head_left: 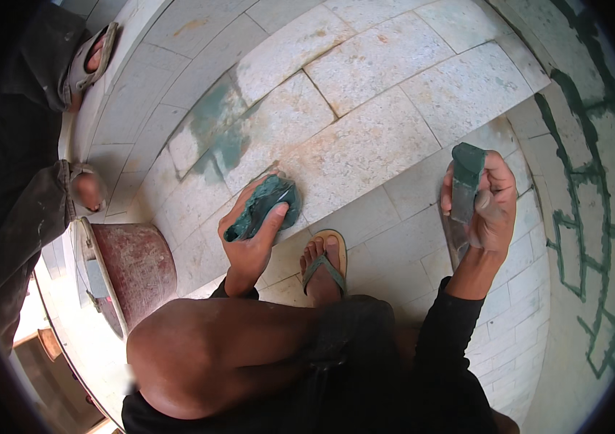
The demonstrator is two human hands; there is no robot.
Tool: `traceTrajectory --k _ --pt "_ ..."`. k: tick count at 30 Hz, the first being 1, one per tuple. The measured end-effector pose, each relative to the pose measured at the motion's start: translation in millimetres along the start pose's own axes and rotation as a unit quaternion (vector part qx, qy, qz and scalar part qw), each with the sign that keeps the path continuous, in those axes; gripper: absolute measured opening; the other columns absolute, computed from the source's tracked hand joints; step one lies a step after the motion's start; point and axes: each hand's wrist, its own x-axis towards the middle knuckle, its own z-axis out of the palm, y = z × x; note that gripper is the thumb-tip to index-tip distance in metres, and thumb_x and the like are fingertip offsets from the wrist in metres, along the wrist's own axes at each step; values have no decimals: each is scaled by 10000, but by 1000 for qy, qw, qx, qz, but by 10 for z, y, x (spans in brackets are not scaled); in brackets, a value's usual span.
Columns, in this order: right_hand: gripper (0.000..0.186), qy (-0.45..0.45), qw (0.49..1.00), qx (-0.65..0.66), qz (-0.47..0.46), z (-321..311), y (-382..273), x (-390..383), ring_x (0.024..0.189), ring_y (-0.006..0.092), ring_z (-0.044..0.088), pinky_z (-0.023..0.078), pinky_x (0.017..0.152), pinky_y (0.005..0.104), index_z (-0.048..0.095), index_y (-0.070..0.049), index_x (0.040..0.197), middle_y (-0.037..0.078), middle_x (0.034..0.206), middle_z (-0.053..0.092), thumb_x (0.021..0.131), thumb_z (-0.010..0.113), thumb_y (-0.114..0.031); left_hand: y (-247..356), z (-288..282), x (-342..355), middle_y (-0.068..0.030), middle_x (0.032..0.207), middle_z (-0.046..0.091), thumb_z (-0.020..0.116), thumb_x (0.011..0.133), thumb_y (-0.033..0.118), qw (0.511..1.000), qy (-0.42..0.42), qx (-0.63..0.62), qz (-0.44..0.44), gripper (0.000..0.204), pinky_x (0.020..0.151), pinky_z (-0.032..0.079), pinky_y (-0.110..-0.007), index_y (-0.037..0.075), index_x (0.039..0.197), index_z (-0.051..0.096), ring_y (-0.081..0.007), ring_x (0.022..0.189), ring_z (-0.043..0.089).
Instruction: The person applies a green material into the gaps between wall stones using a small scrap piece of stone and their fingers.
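- The left hand (pixel 253 217) is curled around a dark, soft-looking holder (pixel 278 199) smeared with green paste, its fingers part-closed on it and the thumb pressed along the near side.
- That holder is over the near edge of the stone-tiled ledge (pixel 365 130); whether it touches the stone cannot be told.
- The right hand (pixel 492 202) is raised on the right, well apart from the left one, its fingers closed on a flat scraper (pixel 463 199).
- A lump of green paste (pixel 469 160) covers the scraper's far end, which points away from the person.
- Green smears (pixel 228 141) stain the ledge's pale tiles beyond the left hand, while several joints nearby are dark and narrow.
- On the right, a pale surface (pixel 571 253) carries thick green lines along its joints.
- Between the two hands, the person's foot (pixel 324 278) rests in a flip-flop (pixel 341 249) on the tiled floor (pixel 408 217).
- A stained reddish bucket (pixel 137 257) is left of the bent knee (pixel 184 354).
- At the left edge, another person's dark trousers (pixel 32 195) and a sandal (pixel 76 76) show.
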Motion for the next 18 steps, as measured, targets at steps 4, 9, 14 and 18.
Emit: traceTrajectory --k 4,9,14,18 --pt "321 -44 988 -79 128 799 131 121 950 168 684 562 805 279 692 45 1201 131 1040 717 899 780 -19 117 -30 -61 -179 1141 751 756 895 -11 999 24 -26 -37 227 949 522 -340 -87 1109 737 -236 1041 691" --pt "303 -62 976 -143 153 1079 348 184 971 126 661 543 876 267 698 34 1224 85 1070 698 924 714 68 112 57 -18 -180 1043 766 755 888 -21 999 20 -15 41 185 865 554 -341 -75 1065 750 -252 951 712" --pt "319 -33 975 -193 110 1166 460 204 972 122 649 536 843 262 702 5 1241 79 1102 688 925 726 42 155 92 43 -180 1015 766 757 877 -27 996 15 7 88 157 858 561 -347 -62 1029 757 -279 944 718" --pt "297 -12 965 -258 46 1213 548 163 905 117 650 537 782 258 722 5 1204 85 1051 700 909 740 37 157 86 47 -179 1027 769 753 877 -30 997 22 0 77 163 859 565 -348 -63 1037 757 -280 960 722"
